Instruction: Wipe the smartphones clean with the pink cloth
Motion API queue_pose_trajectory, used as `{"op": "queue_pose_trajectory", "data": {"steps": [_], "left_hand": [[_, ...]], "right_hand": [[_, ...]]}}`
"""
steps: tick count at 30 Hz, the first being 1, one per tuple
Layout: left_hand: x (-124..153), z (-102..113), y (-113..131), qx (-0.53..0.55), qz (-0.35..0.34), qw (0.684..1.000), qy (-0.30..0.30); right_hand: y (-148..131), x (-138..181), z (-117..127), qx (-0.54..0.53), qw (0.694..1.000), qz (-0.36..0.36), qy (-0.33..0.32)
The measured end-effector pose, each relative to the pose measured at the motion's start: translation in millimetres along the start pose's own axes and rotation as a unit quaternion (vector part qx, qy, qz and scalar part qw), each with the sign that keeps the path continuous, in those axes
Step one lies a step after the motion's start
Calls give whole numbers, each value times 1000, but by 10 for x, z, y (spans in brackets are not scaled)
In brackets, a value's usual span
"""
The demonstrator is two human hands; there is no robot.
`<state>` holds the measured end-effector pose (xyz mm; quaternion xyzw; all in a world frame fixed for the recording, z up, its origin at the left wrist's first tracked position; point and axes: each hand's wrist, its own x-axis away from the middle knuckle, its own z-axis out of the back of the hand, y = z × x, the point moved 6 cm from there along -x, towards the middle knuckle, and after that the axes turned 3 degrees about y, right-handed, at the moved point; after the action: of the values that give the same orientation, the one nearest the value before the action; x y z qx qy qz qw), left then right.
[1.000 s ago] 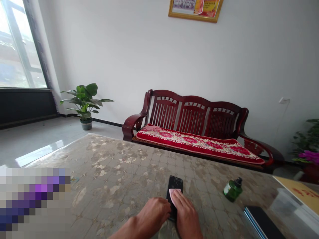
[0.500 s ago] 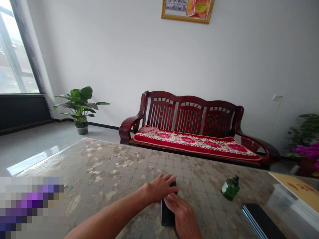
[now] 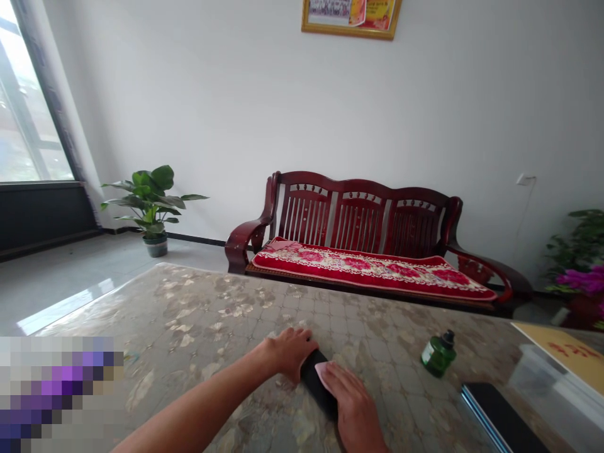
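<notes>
A black phone [image 3: 315,385] lies on the patterned table [image 3: 198,327] near the front edge. My left hand [image 3: 285,352] curls over its far end and grips it. My right hand [image 3: 352,406] lies flat over the near part of the phone, pressing a small pink cloth [image 3: 324,375] onto the screen with the fingers held together.
A small green bottle [image 3: 438,356] stands on the table to the right. A dark flat device [image 3: 500,418] and a clear box [image 3: 533,377] lie at the right edge. A red wooden bench [image 3: 372,251] stands behind the table, potted plants [image 3: 151,198] by the wall.
My left hand has shifted from lying over the phone's top to gripping its far end. The phone has turned at an angle. My right hand and the pink cloth have slid along the screen.
</notes>
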<state>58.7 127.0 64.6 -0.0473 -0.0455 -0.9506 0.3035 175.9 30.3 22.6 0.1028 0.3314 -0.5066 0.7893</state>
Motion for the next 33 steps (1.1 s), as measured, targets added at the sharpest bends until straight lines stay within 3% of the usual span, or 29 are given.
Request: {"op": "queue_pose_trajectory", "data": {"steps": [5, 12, 16, 22, 28, 33], "left_hand": [[240, -50, -75, 30, 113, 993, 26], [462, -244, 138, 61, 210, 973, 68], [488, -297, 222, 70, 243, 964, 78], [521, -283, 218, 84, 261, 958, 88], [575, -324, 245, 114, 231, 964, 62], [572, -322, 245, 130, 248, 958, 61]], "right_hand": [[62, 63, -83, 18, 1000, -11, 14], [131, 61, -139, 30, 998, -53, 7], [-9, 19, -183, 32, 998, -54, -22], [-241, -7, -187, 14, 996, 33, -82], [112, -208, -181, 54, 987, -90, -124], [-90, -254, -305, 20, 993, -75, -87]]}}
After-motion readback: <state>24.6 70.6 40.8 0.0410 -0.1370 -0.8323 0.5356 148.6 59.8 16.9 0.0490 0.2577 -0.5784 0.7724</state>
